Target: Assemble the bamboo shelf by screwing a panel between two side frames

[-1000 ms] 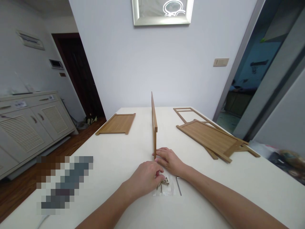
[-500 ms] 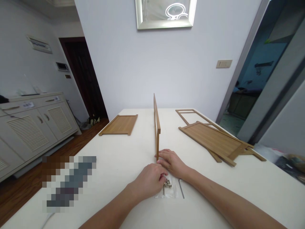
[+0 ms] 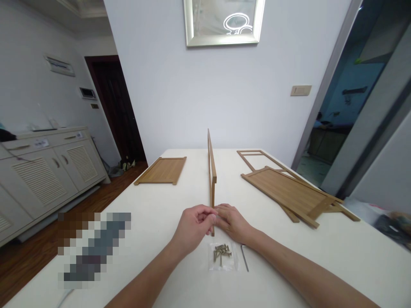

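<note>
A narrow wooden frame (image 3: 212,171) stands on edge in the middle of the white table (image 3: 154,265), seen nearly end-on. My right hand (image 3: 233,222) rests low against its near post, fingers on the wood, steadying it. On the other side of the post is my left hand (image 3: 194,226), thumb and fingertips pinched together close to the wood. Whatever those fingertips hold is too small to make out. Just below both hands lies a clear plastic bag with several brass-coloured screws (image 3: 221,252). A hex key (image 3: 245,258) lies to the right of the bag, near my right wrist.
A wooden panel (image 3: 163,170) lies flat at the far left. On the right, another panel (image 3: 285,188) overlaps an open wooden frame (image 3: 247,161). A blurred-out dark object (image 3: 99,246) with a white cable is at the left edge. The wall (image 3: 160,94) rises behind the table.
My left hand has moved up from the bag of screws to the post, fingertips pinched. My right hand stays at the frame. The view has tilted slightly upward.
</note>
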`<state>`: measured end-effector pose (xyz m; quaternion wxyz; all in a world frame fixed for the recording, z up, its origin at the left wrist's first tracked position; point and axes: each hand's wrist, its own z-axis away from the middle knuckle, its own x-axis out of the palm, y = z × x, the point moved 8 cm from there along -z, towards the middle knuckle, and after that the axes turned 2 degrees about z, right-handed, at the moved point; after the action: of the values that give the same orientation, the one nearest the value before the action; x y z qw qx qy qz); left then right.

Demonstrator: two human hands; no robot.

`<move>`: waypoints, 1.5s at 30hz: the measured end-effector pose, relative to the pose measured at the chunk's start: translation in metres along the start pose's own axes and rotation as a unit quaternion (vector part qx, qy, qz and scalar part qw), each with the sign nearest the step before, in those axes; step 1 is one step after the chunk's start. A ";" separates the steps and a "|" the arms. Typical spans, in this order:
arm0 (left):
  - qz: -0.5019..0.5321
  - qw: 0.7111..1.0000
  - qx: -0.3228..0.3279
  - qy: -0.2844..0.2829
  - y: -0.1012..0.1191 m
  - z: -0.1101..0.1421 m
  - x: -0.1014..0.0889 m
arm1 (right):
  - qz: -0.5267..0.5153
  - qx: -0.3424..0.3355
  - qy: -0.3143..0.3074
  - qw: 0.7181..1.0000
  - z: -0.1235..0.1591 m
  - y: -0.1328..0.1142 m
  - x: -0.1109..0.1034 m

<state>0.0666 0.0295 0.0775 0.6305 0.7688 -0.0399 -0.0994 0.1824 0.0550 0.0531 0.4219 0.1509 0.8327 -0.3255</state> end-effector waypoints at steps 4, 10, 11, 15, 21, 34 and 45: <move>0.107 0.989 0.013 0.099 0.009 -0.007 -0.025 | -0.008 -0.006 -0.009 1.000 0.000 0.000 0.000; 0.183 0.968 0.069 0.158 0.036 -0.018 -0.046 | -0.016 0.000 -0.004 1.000 0.000 0.004 0.002; 0.187 0.966 0.079 0.161 0.041 -0.020 -0.047 | -0.016 0.000 -0.004 1.000 0.000 0.004 0.002; 0.185 0.960 0.119 0.174 0.064 -0.027 -0.049 | -0.014 0.005 -0.005 1.000 0.000 0.004 0.002; 0.173 0.957 0.142 0.183 0.080 -0.035 -0.041 | -0.020 0.014 -0.011 1.000 0.000 0.005 0.002; 0.159 0.960 0.145 0.181 0.080 -0.042 -0.035 | -0.020 0.011 -0.002 1.000 0.002 0.007 0.004; 0.087 0.967 0.177 0.160 0.084 -0.038 -0.025 | -0.008 0.014 -0.004 1.000 0.002 0.005 0.002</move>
<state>0.0556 0.0534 0.1695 0.4886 0.8678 -0.0223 0.0883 0.1853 0.0574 0.0488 0.4208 0.1490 0.8272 -0.3412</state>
